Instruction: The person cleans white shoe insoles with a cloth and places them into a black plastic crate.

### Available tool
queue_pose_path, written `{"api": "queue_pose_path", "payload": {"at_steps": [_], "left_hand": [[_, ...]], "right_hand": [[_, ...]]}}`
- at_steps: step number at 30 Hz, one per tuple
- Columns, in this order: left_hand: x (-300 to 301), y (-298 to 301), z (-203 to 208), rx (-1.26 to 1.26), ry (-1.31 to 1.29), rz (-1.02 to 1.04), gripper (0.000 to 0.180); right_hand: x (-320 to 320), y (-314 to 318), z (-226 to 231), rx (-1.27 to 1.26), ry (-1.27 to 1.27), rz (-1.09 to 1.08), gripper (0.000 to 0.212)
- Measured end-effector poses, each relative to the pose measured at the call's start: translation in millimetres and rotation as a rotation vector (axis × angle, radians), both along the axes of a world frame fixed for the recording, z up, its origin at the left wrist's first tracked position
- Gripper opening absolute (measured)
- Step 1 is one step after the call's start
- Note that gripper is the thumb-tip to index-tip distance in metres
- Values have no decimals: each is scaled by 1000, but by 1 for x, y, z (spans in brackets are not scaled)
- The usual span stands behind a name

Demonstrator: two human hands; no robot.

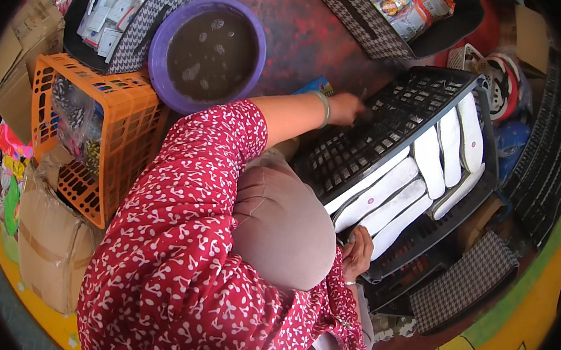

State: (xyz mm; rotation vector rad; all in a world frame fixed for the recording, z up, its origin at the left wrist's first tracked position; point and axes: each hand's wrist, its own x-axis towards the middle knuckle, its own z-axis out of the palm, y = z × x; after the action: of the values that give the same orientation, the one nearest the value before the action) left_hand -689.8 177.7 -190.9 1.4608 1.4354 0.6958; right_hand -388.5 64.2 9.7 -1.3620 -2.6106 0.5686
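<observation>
A black plastic basket (363, 149) lies tipped on its side to my right, its slatted side wet-looking. Long white insole-like pieces (391, 208) with dark edges are packed in its opening. My left hand (345, 108), with a bangle on the wrist, reaches across to the slatted side. Its fingers are curled and partly blurred; whatever they hold is hidden. Nearer to me, my right hand (357, 254) has its fingers curled on the basket's near end, close to the lowest white pieces. A small blue packet (315, 86) lies behind my left wrist.
A purple basin (159, 51) of murky water stands at the far left, beside an orange crate (107, 93) of bagged goods. Patterned bins (150, 20) with packets, a cardboard box (50, 248), stacked black baskets (543, 151) and another patterned bin (465, 278) surround me.
</observation>
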Motion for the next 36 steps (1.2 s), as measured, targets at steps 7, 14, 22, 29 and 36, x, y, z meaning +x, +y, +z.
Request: {"api": "queue_pose_path", "payload": {"at_steps": [7, 14, 22, 29, 36], "left_hand": [[2, 32, 9, 30, 31, 55, 44], [14, 40, -3, -154, -61, 201, 43], [22, 32, 50, -65, -135, 307, 29], [21, 43, 69, 340, -121, 397, 25], [13, 42, 18, -102, -56, 272, 40]], "right_hand": [[5, 6, -7, 43, 10, 49, 22], [-5, 0, 7, 40, -17, 62, 23], [11, -10, -11, 59, -52, 49, 22], [4, 0, -9, 31, 10, 57, 23], [1, -7, -6, 11, 4, 35, 23]]}}
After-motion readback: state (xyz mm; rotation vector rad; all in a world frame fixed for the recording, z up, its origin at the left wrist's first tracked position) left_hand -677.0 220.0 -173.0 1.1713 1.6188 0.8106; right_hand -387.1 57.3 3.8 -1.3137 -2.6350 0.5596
